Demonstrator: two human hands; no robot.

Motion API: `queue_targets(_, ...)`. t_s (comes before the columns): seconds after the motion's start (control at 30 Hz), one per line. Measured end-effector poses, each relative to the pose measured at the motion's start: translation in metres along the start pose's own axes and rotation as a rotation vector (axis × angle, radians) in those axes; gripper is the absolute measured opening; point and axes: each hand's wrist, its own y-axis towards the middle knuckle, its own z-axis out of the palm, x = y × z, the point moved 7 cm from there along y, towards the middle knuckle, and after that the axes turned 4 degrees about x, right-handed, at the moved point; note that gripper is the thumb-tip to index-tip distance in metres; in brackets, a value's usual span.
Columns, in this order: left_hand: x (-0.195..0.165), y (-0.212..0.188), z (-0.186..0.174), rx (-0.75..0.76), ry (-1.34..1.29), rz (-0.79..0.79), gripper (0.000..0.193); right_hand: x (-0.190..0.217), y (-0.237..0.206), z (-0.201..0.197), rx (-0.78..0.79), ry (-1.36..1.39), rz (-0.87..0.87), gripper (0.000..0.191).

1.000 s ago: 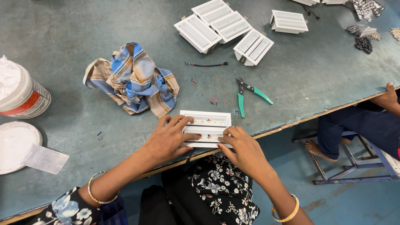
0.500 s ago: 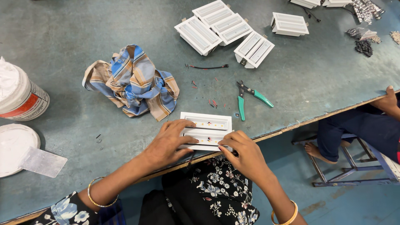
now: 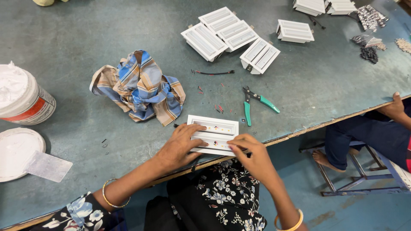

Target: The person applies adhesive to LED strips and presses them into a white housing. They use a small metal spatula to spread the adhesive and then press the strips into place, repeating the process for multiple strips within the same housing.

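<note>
At the near edge of the grey-green table (image 3: 85, 141) a white rectangular light fitting (image 3: 212, 134) lies flat, its two long slots facing up. The left hand (image 3: 177, 147) rests palm-down on the fitting's left end, its fingers (image 3: 198, 140) spread apart and laid flat across the face, pressing rather than gripping. The right hand (image 3: 252, 158) comes in from the near right corner, its fingers (image 3: 234, 144) drawn together at the fitting's near edge; whether they pinch anything small cannot be told. Just beyond the fitting, scattered red and dark wire scraps (image 3: 219, 108) lie on the table, with green-handled pliers (image 3: 254, 105) to their right. A crumpled blue and tan checked cloth (image 3: 139, 87) sits to the left of these. Farther left stand a white tub (image 3: 21, 98) and a round white lid (image 3: 15, 152). Toward the far side, a cluster of white fittings (image 3: 231, 38) lies together. Another person's hand (image 3: 393, 109) grips the table's right edge
</note>
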Motion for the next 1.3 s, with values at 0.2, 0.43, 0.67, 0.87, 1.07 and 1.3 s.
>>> queue_targets(0.2,0.002,-0.008,0.013,0.051,-0.063,-0.172,0.029,-0.085,-0.060,0.014,-0.499,0.613,0.309,0.026)
queue_targets(0.43,0.013,0.003,0.014,0.064,-0.179,-0.378,0.027,-0.083,-0.088,0.108,-0.249,0.869,0.520,0.030)
queue_targets(0.67,0.035,0.009,0.009,0.199,-0.322,-0.480,0.031,-0.033,-0.048,0.139,-0.099,1.070,0.328,0.033)
queue_targets(0.87,0.032,0.004,0.006,0.258,-0.316,-0.470,0.030,-0.029,-0.043,0.150,-0.035,1.327,0.297,0.026)
queue_targets(1.07,0.005,-0.002,0.000,0.182,-0.182,-0.295,0.029,-0.051,-0.059,0.158,0.094,1.018,0.449,0.025)
queue_targets(1.3,-0.027,-0.026,0.003,0.112,0.014,-0.219,0.032,-0.068,-0.062,0.142,0.187,0.601,0.511,0.014)
